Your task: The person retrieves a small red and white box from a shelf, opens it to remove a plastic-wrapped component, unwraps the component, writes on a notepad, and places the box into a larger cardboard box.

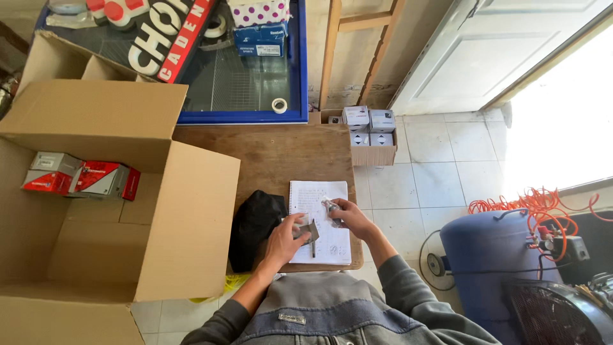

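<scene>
Beside table (274,153), carton (96,243) holds red boxes (80,179); both grips clench small parts.

Bare wooden table (281,153) open at 12 o'clock of the notebook (319,220). Big cardboard box (115,211) walls off 9 o'clock, black cloth (255,227) wedged between. Table edge drops at 3 o'clock; blue tank (485,262) beyond.

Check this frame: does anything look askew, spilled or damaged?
Nothing spilled or damaged. Only the orange hose lies in a loose tangle over the blue tank. Both hands, left hand and right hand, hold small parts above the notebook.
</scene>
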